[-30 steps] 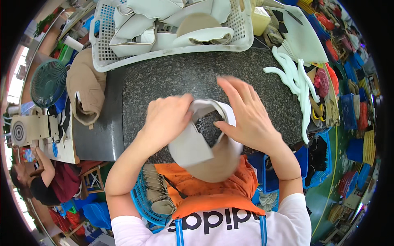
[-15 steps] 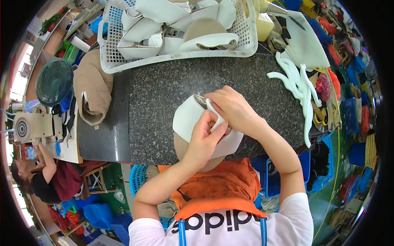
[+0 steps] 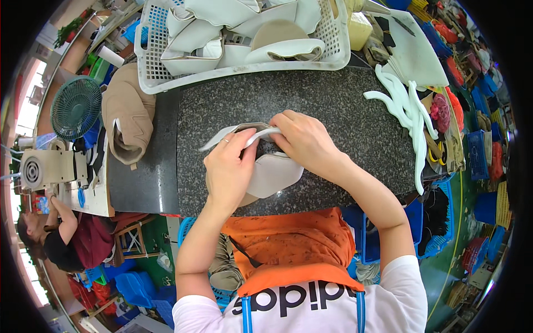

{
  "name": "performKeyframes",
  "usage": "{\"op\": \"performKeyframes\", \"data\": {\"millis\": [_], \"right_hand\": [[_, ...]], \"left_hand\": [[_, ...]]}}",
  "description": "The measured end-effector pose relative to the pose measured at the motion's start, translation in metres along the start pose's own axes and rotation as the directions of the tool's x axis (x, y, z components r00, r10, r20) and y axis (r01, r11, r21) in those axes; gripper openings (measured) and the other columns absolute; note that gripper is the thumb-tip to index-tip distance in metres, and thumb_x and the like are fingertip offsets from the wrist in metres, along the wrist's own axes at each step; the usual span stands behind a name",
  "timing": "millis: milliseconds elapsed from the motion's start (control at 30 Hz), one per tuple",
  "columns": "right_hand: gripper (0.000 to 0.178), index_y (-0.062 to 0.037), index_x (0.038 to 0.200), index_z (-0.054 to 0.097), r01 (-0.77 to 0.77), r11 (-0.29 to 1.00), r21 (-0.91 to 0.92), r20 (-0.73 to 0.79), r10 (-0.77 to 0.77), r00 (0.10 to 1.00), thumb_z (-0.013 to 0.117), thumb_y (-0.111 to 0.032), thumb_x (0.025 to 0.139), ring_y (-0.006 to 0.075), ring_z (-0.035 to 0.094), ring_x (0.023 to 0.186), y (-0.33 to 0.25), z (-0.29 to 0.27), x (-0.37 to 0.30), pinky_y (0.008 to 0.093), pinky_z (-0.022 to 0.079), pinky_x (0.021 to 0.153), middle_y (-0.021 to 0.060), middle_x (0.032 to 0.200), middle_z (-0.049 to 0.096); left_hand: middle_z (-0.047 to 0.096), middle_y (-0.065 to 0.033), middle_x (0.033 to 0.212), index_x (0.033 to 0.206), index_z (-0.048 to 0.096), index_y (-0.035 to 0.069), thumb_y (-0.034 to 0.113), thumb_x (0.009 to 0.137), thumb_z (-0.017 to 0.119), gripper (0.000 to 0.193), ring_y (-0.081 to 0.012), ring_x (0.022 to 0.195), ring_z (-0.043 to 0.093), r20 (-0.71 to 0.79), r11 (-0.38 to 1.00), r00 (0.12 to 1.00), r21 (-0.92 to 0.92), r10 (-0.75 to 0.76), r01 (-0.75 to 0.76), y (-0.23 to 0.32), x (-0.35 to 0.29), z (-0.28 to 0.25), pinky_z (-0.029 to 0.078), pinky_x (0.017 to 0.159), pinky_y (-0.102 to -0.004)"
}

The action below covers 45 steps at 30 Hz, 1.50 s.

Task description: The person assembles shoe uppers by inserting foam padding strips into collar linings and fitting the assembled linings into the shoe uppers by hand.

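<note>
Over the dark speckled stone worktop (image 3: 333,105), my hands hold a stitched white-and-beige shoe upper (image 3: 276,176) by its top edge. My left hand (image 3: 226,166) pinches the rim on the left, with thumb and fingers closed. On the right, my right hand (image 3: 306,139) grips the same rim, fingers bent over the far side. Between the two hands runs a narrow white padded edge (image 3: 261,135); whether it is a separate foam strip I cannot tell. The upper's opening faces up, and its beige lower part is mostly hidden behind my left hand.
A white plastic basket (image 3: 244,70) of white uppers stands at the far edge. Beige uppers (image 3: 129,114) lie at left, white foam strips (image 3: 400,102) and yellow-handled scissors (image 3: 438,154) at right. Farther left are a fan (image 3: 76,108) and a person (image 3: 64,236) at a machine.
The upper has been turned and spread wider, its opening now showing. My left hand has moved left and up, away from my right hand; the right has shifted slightly left.
</note>
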State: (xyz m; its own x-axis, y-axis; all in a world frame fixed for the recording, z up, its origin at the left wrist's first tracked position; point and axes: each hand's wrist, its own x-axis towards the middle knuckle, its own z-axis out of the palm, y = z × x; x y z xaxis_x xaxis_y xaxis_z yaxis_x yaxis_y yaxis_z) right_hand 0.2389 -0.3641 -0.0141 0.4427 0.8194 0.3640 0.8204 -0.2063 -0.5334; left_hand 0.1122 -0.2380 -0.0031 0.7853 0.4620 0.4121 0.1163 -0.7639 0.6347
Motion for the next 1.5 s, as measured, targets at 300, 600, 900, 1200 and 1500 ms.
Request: {"op": "performKeyframes", "data": {"millis": [300,600,900,1200,1500], "right_hand": [[0.009,-0.005,0.083,0.057,0.042,0.995,-0.094,-0.112,-0.053,0.992,0.061,-0.01,0.078,0.0307,0.061,0.075,0.001,0.01,0.006,0.0407,0.049,0.065,0.0113,0.076,0.058],[0.016,-0.0093,0.094,0.066,-0.053,0.998,-0.029,-0.039,0.052,0.998,0.061,-0.019,0.083,0.0299,0.064,0.075,-0.005,0.003,0.012,0.041,0.05,0.066,0.0107,0.079,0.063],[0.016,-0.0079,0.093,0.068,-0.011,0.996,-0.087,-0.024,0.009,1.0,0.061,-0.018,0.083,0.0302,0.062,0.083,-0.003,0.001,0.019,0.0394,0.05,0.07,0.0115,0.088,0.06],[0.024,-0.0053,0.104,0.065,0.022,0.997,0.07,0.131,-0.031,0.991,0.061,-0.016,0.083,0.031,0.06,0.084,0.006,0.003,0.024,0.0398,0.048,0.073,0.0109,0.09,0.058],[0.013,-0.0088,0.086,0.068,-0.013,1.0,0.028,0.065,0.011,0.998,0.058,-0.018,0.085,0.03,0.062,0.078,0.001,0.005,0.025,0.0403,0.05,0.067,0.0099,0.083,0.059]], "left_hand": [[0.068,-0.013,0.091,0.105,0.067,0.003,0.002,0.084,0.061,0.023,-0.0188,0.079,0.066,0.048,0.996,0.998,-0.077,-0.033,0.036,-0.013,-0.001,0.003,0.05,0.072,-0.0273],[0.067,-0.0134,0.084,0.099,0.062,0.007,0.008,0.085,0.059,0.015,-0.027,0.072,0.066,0.125,0.979,0.974,-0.06,-0.189,0.197,-0.011,-0.001,0.003,0.049,0.063,-0.0354],[0.066,-0.0115,0.079,0.094,0.059,0.007,0.006,0.084,0.058,0.01,-0.0288,0.073,0.065,-0.007,0.997,1.0,-0.072,0.019,-0.019,-0.017,0.004,0.007,0.048,0.064,-0.0365],[0.066,-0.0108,0.082,0.095,0.061,0.009,0.007,0.085,0.056,0.01,-0.0292,0.073,0.065,0.092,0.987,0.984,-0.026,-0.153,0.156,-0.01,0.009,0.003,0.048,0.064,-0.036],[0.068,-0.01,0.086,0.097,0.063,0.009,0.006,0.086,0.058,0.012,-0.0258,0.076,0.067,-0.051,0.992,0.997,-0.117,-0.063,0.056,-0.023,0.004,0.014,0.05,0.066,-0.0337]]}}
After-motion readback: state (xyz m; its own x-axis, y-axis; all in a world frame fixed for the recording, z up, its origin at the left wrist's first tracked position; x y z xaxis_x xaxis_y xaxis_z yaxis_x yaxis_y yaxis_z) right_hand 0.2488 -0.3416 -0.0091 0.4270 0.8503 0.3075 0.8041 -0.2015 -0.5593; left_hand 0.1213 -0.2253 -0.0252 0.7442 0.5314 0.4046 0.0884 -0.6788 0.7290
